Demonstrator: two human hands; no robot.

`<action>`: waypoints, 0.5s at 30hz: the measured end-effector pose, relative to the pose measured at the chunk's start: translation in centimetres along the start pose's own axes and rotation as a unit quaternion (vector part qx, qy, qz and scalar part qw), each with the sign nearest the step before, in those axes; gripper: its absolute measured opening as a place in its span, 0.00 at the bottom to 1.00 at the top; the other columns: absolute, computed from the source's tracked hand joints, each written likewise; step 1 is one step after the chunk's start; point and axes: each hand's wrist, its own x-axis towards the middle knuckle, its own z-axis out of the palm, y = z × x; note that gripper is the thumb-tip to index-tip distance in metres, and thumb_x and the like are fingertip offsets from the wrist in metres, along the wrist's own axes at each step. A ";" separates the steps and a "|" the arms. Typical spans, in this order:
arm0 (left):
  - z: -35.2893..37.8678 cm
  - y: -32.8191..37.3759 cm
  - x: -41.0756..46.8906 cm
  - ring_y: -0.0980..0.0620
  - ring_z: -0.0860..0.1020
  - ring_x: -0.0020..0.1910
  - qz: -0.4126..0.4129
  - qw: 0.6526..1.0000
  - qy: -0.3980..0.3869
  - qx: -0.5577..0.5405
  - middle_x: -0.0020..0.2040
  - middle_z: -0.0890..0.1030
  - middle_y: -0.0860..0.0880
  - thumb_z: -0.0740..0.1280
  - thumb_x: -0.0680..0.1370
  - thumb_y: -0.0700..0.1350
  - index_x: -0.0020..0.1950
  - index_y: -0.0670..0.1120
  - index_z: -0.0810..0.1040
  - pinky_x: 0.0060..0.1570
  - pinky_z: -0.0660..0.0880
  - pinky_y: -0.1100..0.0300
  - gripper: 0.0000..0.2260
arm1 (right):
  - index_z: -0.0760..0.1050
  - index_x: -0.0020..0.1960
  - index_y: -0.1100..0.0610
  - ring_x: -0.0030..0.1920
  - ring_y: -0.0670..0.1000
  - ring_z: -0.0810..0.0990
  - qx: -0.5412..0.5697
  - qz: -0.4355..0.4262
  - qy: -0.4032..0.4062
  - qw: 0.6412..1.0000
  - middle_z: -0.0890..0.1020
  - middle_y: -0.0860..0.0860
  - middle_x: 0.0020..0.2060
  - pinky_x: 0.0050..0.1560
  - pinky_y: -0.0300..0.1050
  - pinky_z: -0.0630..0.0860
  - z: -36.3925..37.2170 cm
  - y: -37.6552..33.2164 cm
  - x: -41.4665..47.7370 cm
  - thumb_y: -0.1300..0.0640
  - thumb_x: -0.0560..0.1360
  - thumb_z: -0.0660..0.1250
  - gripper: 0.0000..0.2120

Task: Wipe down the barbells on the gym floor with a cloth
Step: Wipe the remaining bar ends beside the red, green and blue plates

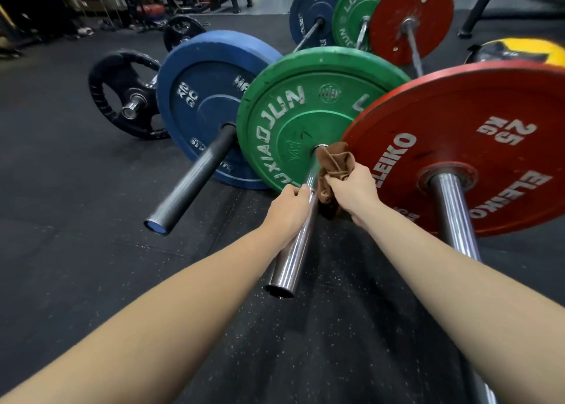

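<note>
With my left hand [289,203] curled round the chrome bar [293,256], my right hand [351,186] clutched the cloth [331,159], which I judged needed wrapping tighter.

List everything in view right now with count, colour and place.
green plates: two, green, centre and far back
red plates: two, red, right and far back
blue plates: two, blue, left and far back
black plates: two, black, far left
chrome sleeves: two, silver, middle and right bars
black sleeve: one, black, blue end cap, left bar
cloth: one, brown, bunched on the middle sleeve
yellow object: one, yellow and black, right edge, unidentifiable
left hand: one, grips the middle sleeve
right hand: one, holds the cloth against it
</note>
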 end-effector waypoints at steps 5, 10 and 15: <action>-0.2 -0.2 0.2 0.49 0.74 0.55 -0.005 0.999 0.000 -0.032 0.58 0.77 0.50 0.56 0.85 0.59 0.63 0.50 0.74 0.52 0.66 0.54 0.17 | 0.78 0.54 0.49 0.48 0.51 0.82 -0.016 -0.002 -0.006 1.000 0.84 0.49 0.47 0.49 0.45 0.76 -0.1 -0.2 -1.0 0.56 0.78 0.70 0.06; -0.1 -0.3 0.4 0.48 0.75 0.56 -0.011 0.999 0.000 -0.043 0.56 0.78 0.49 0.55 0.85 0.59 0.61 0.48 0.75 0.52 0.66 0.54 0.17 | 0.81 0.48 0.50 0.43 0.46 0.82 -0.015 -0.008 -0.033 0.999 0.84 0.47 0.41 0.44 0.42 0.76 -0.9 0.4 -4.7 0.56 0.75 0.72 0.03; -0.1 -0.3 0.4 0.48 0.71 0.54 -0.003 1.000 0.002 -0.012 0.56 0.75 0.50 0.53 0.86 0.58 0.60 0.48 0.73 0.53 0.63 0.55 0.17 | 0.83 0.49 0.52 0.46 0.52 0.86 0.096 0.051 -0.021 0.994 0.87 0.49 0.41 0.51 0.48 0.83 -0.2 0.6 -5.5 0.60 0.73 0.75 0.06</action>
